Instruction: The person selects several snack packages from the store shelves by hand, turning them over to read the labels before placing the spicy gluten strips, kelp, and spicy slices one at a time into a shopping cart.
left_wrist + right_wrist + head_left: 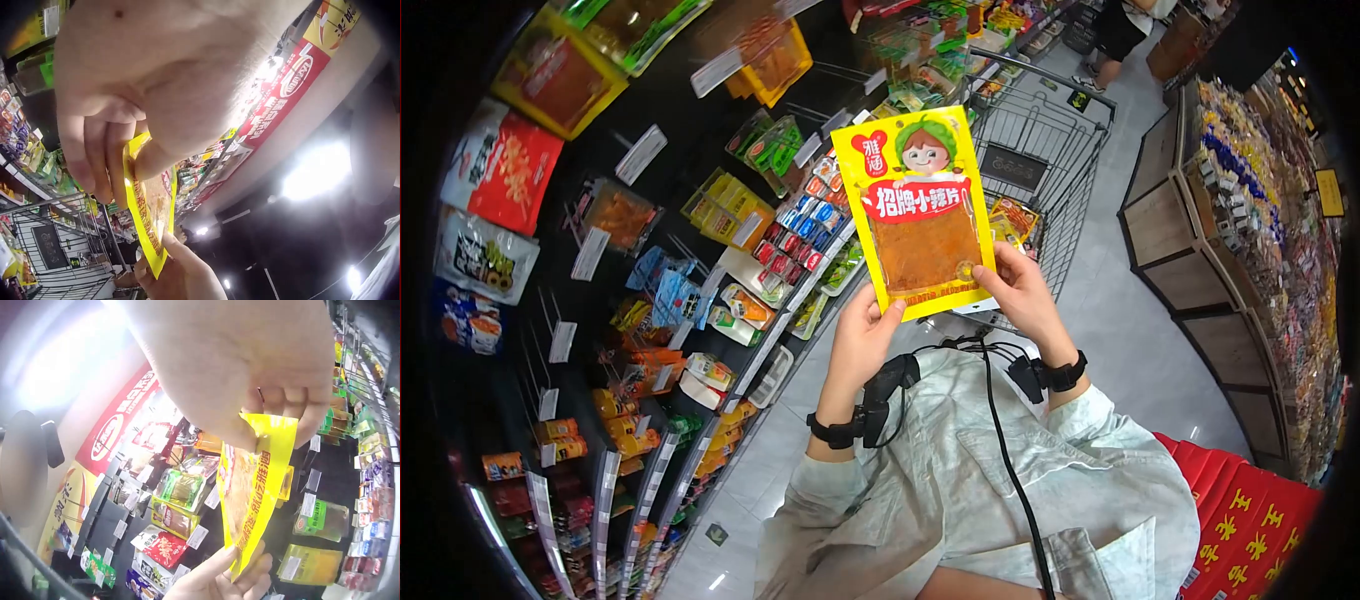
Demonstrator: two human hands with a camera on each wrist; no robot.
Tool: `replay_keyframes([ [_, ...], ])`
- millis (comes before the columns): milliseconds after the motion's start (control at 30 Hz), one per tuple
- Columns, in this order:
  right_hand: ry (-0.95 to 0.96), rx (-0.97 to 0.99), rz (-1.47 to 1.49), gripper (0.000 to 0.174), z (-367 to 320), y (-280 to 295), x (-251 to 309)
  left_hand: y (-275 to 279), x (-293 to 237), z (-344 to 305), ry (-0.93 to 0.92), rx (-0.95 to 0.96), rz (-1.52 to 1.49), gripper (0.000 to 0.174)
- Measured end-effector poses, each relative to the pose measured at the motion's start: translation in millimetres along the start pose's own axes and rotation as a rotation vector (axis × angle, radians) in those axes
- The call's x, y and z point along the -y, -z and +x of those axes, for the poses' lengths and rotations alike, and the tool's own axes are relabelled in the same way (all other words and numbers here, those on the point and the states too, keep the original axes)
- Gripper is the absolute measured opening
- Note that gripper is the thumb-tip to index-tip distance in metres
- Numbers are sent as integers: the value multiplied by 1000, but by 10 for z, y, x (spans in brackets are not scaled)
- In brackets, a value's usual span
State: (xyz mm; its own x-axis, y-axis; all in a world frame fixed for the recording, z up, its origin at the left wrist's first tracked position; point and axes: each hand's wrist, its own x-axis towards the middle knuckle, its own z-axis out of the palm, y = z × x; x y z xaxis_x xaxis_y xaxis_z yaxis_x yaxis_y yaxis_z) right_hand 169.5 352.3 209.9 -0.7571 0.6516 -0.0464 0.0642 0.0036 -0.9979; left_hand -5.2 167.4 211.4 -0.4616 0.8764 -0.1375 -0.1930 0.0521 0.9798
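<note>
A yellow snack packet with a cartoon child in a green hat and a clear window showing brown-orange slices is held upright in front of the body. My left hand pinches its lower left corner, thumb on the front and fingers behind. At the lower right edge, my right hand grips it the same way. From the left wrist view, the packet appears edge-on between both hands. The right wrist view shows the bottom strip of the packet with red lettering.
Shelves of hanging snack packs with price tags line the left. A wire shopping cart holding some packets stands just ahead. To the right is a wooden-sided bulk display, with red boxes at the lower right. Someone stands beyond the cart.
</note>
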Motion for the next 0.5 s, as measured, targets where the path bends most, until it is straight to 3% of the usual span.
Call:
replay_keyframes([
  [100, -30, 13, 123, 31, -39, 244, -122, -281, 126, 118, -20, 8, 35, 34],
  [333, -83, -57, 51, 33, -120, 860, -233, -875, 203, 311, 16, 62, 50, 39],
  [467, -128, -103, 48, 33, -192, 1148, -154, -1110, 277, 462, 31, 180, 54, 37],
  [500, -63, -119, 86, 34, -200, 1204, -188, -1149, 303, 508, 19, 224, 17, 39],
])
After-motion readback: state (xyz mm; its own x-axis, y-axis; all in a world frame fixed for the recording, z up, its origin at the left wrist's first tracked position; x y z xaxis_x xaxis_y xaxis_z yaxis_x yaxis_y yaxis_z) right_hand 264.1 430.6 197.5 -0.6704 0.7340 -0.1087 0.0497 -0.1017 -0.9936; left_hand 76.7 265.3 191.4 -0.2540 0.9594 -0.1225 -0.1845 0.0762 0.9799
